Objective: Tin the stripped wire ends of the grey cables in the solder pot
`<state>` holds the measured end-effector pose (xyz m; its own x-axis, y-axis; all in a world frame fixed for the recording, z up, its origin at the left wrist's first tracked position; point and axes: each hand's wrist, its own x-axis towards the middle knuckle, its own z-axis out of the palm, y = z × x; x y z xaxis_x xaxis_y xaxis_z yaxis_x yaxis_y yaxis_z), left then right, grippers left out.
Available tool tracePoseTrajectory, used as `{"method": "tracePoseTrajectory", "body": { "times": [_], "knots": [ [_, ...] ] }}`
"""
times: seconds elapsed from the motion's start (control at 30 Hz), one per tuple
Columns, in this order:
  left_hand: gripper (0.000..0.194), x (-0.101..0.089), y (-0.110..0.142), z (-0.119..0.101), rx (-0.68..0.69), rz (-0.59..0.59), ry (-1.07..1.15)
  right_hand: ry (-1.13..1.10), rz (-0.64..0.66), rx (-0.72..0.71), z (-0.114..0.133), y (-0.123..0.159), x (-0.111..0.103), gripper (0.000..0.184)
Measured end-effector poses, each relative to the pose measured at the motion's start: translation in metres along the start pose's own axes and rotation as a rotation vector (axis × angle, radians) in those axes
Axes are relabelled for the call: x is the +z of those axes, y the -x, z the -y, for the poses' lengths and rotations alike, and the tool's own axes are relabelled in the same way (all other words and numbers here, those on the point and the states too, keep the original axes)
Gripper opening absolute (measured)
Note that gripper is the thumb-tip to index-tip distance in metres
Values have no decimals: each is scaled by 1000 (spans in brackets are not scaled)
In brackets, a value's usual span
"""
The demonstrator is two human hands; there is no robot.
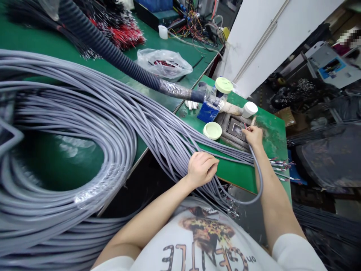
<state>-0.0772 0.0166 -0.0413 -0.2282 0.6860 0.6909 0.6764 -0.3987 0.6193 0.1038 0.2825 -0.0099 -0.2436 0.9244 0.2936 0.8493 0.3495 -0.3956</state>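
My right hand (253, 136) pinches the stripped end of a grey sheathed cable (256, 158), with thin coloured wires showing at its tip. That end sits just over a square metal-rimmed recess (235, 129) in a dark, crusted block. My left hand (201, 169) lies curled over a loose bundle of grey cables (166, 128), which runs across the green-topped bench (248, 165). Their far ends, with small stripped tips, stick out past the bench's right edge. A huge coil of the same cable (70, 180) fills the left side.
A dark corrugated hose (113, 49) with a foil-wrapped end reaches towards a blue sponge block (208, 112) and pale lids. Bundles of red and black wires (121, 35), a plastic bag (163, 64) and tangled wiring (194, 26) lie beyond. A white wall panel stands right.
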Motion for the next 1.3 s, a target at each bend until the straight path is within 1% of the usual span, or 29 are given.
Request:
{"method": "tracePoseTrajectory", "body": {
  "times": [0.3,0.43,0.53,0.57,0.6,0.63,0.7,0.73,0.8,0.87,0.93,1.03,1.1,1.13,1.2,1.3],
  "knots": [
    [11,1,1,1,-10,8,7,12,30,37,-3,-1,6,20],
    [11,0,1,1,10,4,5,-35,41,49,2,1,0,23],
    [11,0,0,0,11,-1,-1,-101,83,57,14,13,-16,26],
    [11,-1,0,0,11,-1,-4,-146,111,63,20,21,-24,30],
    [11,-1,0,0,11,0,-5,-196,143,69,27,31,-33,37],
    [11,-1,0,1,11,1,-6,-286,189,83,35,43,-42,49],
    [10,-1,0,1,4,3,-3,-438,234,95,53,70,-63,70],
    [10,-1,0,2,-2,8,0,-490,232,92,63,84,-73,75],
    [10,-1,-1,1,-31,19,21,-563,216,87,81,113,-90,76],
    [10,-3,-2,-4,-94,27,80,-619,235,89,96,140,-103,75],
    [11,-4,-5,-14,-204,48,219,-662,267,96,107,161,-112,72],
    [18,-5,-8,-37,-416,146,604,-748,353,102,119,184,-118,70],
    [23,-4,-9,-52,-551,217,868,-836,412,110,124,194,-119,69],
    [23,-3,-10,-59,-605,233,964,-881,432,121,125,197,-119,70],
    [23,-1,-9,-68,-689,230,1079,-947,448,155,126,203,-118,70],
    [23,1,-9,-75,-768,190,1159,-980,467,191,125,208,-117,72]
  ]
}}
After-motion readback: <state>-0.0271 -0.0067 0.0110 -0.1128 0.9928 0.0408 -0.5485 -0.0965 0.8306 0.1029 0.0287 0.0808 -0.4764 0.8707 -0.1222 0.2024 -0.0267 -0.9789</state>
